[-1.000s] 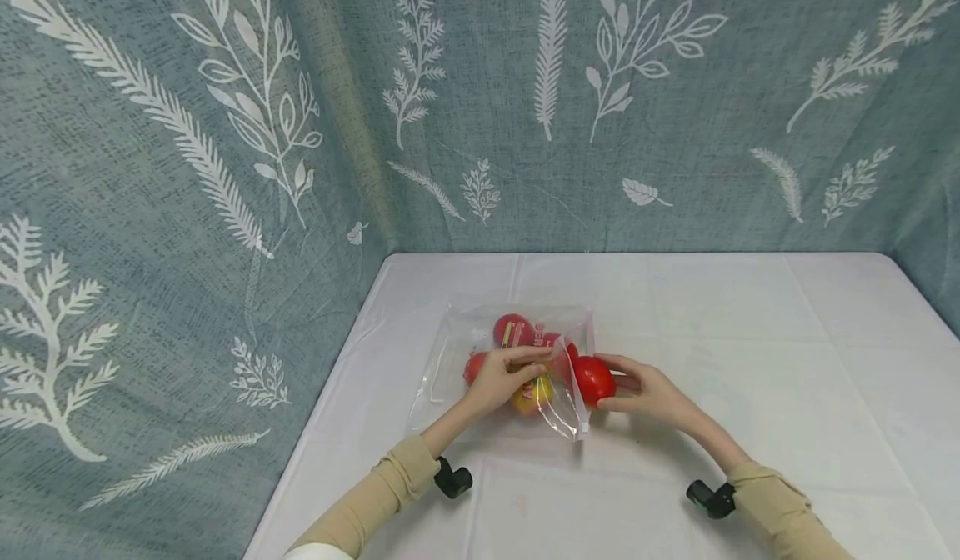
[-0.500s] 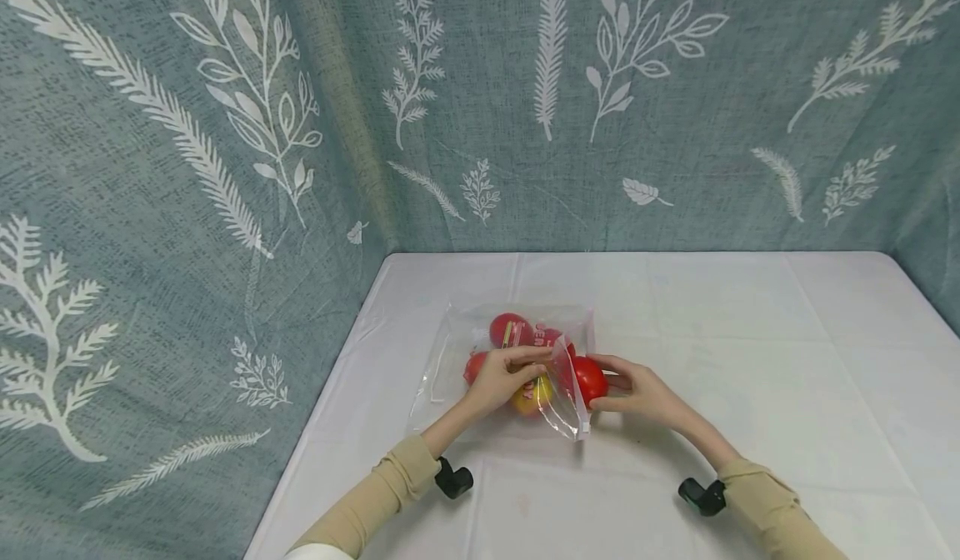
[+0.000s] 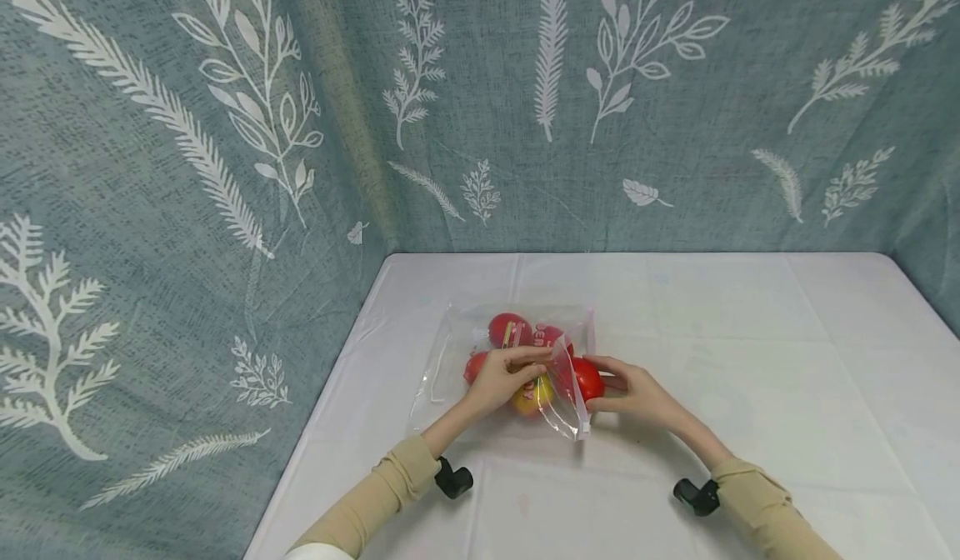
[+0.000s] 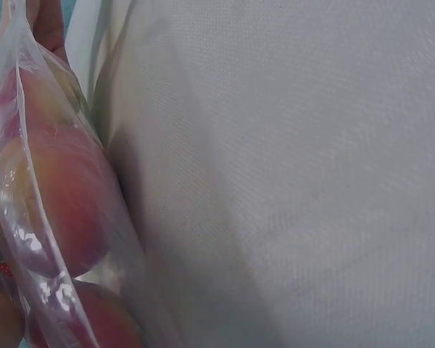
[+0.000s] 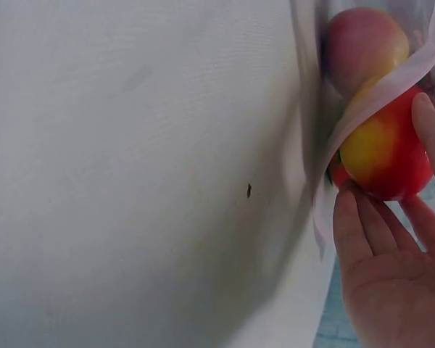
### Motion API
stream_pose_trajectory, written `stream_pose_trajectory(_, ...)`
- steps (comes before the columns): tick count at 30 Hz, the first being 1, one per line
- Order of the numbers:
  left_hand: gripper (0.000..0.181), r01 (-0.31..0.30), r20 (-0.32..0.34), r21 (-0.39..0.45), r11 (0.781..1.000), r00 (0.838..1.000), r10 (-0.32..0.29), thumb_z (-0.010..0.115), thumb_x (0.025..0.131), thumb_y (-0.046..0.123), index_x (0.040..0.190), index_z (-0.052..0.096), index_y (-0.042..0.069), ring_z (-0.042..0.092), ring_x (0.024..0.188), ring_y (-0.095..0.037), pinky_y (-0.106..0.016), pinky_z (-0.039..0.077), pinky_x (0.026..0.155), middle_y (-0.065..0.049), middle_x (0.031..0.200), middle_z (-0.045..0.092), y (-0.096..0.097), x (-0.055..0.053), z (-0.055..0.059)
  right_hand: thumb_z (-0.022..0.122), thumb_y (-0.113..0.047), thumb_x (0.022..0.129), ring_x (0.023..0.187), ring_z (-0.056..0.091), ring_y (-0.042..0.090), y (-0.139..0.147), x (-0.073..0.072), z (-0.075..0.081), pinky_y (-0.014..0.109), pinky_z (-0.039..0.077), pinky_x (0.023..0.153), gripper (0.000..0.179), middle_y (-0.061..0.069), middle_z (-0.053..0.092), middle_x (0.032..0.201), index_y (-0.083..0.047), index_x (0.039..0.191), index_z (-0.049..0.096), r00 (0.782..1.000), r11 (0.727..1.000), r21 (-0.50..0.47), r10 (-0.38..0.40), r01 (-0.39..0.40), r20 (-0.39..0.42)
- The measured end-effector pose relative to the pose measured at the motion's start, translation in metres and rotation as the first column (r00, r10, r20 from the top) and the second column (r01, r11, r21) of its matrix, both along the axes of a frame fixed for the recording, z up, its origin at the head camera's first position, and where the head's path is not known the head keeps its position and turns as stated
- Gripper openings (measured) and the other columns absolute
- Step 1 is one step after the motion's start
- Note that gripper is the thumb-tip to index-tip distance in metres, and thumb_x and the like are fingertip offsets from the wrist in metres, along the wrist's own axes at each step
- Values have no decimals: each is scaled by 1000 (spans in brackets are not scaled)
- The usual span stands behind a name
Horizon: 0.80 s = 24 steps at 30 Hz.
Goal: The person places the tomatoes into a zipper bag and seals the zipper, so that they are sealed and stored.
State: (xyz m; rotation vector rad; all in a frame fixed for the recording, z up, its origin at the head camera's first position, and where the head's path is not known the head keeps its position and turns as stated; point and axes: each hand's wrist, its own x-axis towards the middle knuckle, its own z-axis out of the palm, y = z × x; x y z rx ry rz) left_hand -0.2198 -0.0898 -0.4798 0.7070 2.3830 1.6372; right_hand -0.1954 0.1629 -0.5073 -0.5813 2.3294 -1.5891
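Note:
A clear plastic zip bag (image 3: pixel 438 397) lies on its side, its mouth facing right. My left hand (image 3: pixel 497 381) pinches the upper layer near the mouth and lifts it. With thumb and fingers around its right side, my right hand (image 3: pixel 641 392) holds a glossy red-and-yellow apple (image 3: pixel 589 379) at the opening. In the right wrist view the bag's lip crosses in front of this apple (image 5: pixel 388 148), which is partly inside. Several round fruits show through the plastic, among them a red one (image 3: pixel 510 329) and a yellow one (image 3: pixel 527 402); the left hand partly hides them.
A white cloth covers the table (image 3: pixel 750 393). Behind it and at the left hangs a blue-green curtain (image 3: pixel 480 68) with white leaf prints. Small black cameras sit at the left wrist (image 3: pixel 453 478) and the right wrist (image 3: pixel 697 497). A tiny dark speck (image 5: pixel 249 190) marks the cloth.
My right hand has moved left with the apple, bringing it further into the bag's mouth. The red fruit at the back of the bag has shifted slightly left. My left hand stays put.

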Motion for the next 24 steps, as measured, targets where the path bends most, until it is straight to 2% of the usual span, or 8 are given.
stream_pose_trajectory(3, 32, 9, 1, -8, 1000, 1000, -9, 63, 90, 6, 121, 63, 0, 65, 108, -30, -19, 53, 84, -17, 123, 64, 0, 4, 9, 75, -22, 81, 127, 48, 43, -2, 0, 0, 42, 48, 98, 74, 23, 42, 145, 0, 142, 39, 1000, 1000, -2, -14, 14, 18)
stream_pose_trajectory(8, 31, 22, -14, -21, 1000, 1000, -22, 62, 90, 5, 120, 62, -4, 63, 111, -31, -22, 52, 88, -19, 122, 64, 1, 14, 29, 75, -23, 82, 126, 48, 44, -4, 0, 0, 43, 49, 96, 74, 25, 42, 144, 0, 142, 39, 1000, 1000, 11, -12, 12, 1)
stream_pose_trajectory(13, 31, 14, -23, -21, 1000, 1000, -15, 62, 90, 4, 120, 63, -3, 64, 109, -31, -21, 54, 85, -18, 122, 64, 2, 16, 31, 74, -20, 82, 125, 48, 45, -5, 0, 0, 44, 48, 96, 73, 25, 41, 144, 2, 142, 38, 1000, 1000, 3, -14, 14, -3)
stream_pose_trajectory(17, 31, 13, -2, -9, 1000, 1000, -13, 62, 90, 5, 120, 63, -2, 64, 108, -31, -17, 53, 81, -18, 123, 64, 2, 15, 29, 74, -20, 83, 126, 48, 44, -6, 1, 0, 44, 49, 96, 73, 24, 41, 145, 1, 142, 37, 1000, 1000, 7, -25, 25, 3)
stream_pose_trajectory(24, 32, 17, 16, -3, 1000, 1000, -17, 62, 90, 5, 121, 63, -2, 63, 111, -31, -16, 52, 84, -17, 124, 63, 1, 14, 27, 74, -22, 83, 126, 48, 44, -8, 0, -1, 45, 48, 97, 74, 24, 41, 145, 0, 142, 37, 999, 999, 7, -49, 49, 11)
